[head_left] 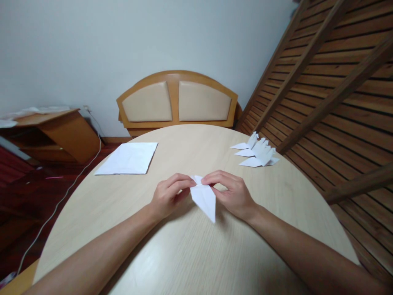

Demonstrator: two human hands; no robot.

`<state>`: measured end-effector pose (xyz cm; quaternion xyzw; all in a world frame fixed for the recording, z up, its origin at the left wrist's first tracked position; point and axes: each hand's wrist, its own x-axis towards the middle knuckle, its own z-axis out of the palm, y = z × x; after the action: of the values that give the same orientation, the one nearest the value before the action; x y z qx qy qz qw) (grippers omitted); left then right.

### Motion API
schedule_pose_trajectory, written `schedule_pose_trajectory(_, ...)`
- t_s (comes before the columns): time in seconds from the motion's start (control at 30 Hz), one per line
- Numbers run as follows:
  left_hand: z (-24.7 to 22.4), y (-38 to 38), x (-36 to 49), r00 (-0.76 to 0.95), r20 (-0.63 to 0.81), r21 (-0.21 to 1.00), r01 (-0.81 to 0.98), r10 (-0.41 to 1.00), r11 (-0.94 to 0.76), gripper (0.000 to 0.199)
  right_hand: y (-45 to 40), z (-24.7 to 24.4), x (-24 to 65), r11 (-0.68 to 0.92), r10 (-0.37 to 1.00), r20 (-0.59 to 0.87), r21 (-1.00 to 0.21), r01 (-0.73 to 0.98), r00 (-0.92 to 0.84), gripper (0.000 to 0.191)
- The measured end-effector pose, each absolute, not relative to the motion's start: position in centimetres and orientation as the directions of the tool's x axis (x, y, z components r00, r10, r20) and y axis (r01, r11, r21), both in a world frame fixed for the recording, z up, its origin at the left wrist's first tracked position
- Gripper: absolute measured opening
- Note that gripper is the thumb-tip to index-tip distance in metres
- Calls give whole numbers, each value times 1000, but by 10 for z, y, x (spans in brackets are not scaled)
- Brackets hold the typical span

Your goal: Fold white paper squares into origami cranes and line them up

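Between my two hands is a piece of folded white paper (205,200), with a long pointed flap directed toward me and a smaller folded part at its far end. My left hand (172,192) pinches the far left edge of it between thumb and fingers. On the opposite side, my right hand (232,192) grips the far right edge the same way, its fingertips on the upper fold. The paper is held slightly above the table. Part of the far fold is hidden behind my fingertips.
A stack of white paper sheets (127,159) lies at the left of the round wooden table (184,262). Several folded paper birds (259,152) stand close together at the right. Beyond are a headboard (175,98), a slatted wooden panel (331,102) and a low cabinet (70,137).
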<state>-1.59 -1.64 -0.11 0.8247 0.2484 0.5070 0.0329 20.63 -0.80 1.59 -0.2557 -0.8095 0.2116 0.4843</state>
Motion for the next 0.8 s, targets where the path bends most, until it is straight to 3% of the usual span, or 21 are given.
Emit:
schedule_pose_trajectory(0.1, 2, -14, -18, 438, 790, 259, 397, 430, -880, 18, -4, 14, 209, 842, 534, 696, -487, 230, -480, 16)
schedule_pose_trajectory(0.3, -2, -9, -23, 548, 634, 354, 422, 546, -835, 12, 8, 3, 216, 842, 535, 596, -436, 318, -599, 14)
schedule_pose_trajectory(0.47, -6, -6, -25, 643, 485, 353, 476, 593, -805, 9, 12, -1, 216, 815, 572, 482, -430, 389, -664, 14)
schedule_pose_trajectory(0.6, -11, -4, -25, 663, 389, 325, 550, 639, -769, 11, 14, -5, 215, 784, 602, 383, -449, 429, -700, 14)
schedule_pose_trajectory(0.8, -7, -6, -23, 684, 333, 212, 616, 649, -759, 13, 15, -5, 216, 790, 589, 348, -436, 430, -730, 16)
